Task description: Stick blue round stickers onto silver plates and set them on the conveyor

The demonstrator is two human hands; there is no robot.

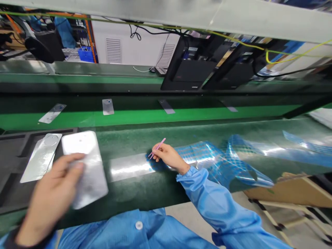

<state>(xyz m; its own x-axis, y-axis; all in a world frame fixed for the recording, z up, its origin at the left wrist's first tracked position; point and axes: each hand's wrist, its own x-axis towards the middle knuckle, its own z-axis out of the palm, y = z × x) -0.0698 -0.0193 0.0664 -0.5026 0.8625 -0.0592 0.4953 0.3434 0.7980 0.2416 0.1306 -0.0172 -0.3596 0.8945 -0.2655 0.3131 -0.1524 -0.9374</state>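
My left hand (55,188) pinches a pale, rounded-corner phone back panel (90,169) by its left edge; the hand and panel are slightly blurred. To its left, silvery panels with a round camera ring (43,155) lie overlapping in a black tray (10,148). My right hand (166,155) is closed on pink tweezers (158,148), their tips pointing down at a clear film strip (129,166) on the green bench. Small blue dots sit on the film beneath that hand. A sheet of blue dot stickers (192,152) runs out to the right from under the wrist.
Several panels, among them a silver one (108,107), lie spaced along the green conveyor belt (135,116) behind the bench. Blue sticker film (238,155) curls toward the right. Two black monitors (194,65) stand beyond the belt. A cardboard box (293,193) stands low at right.
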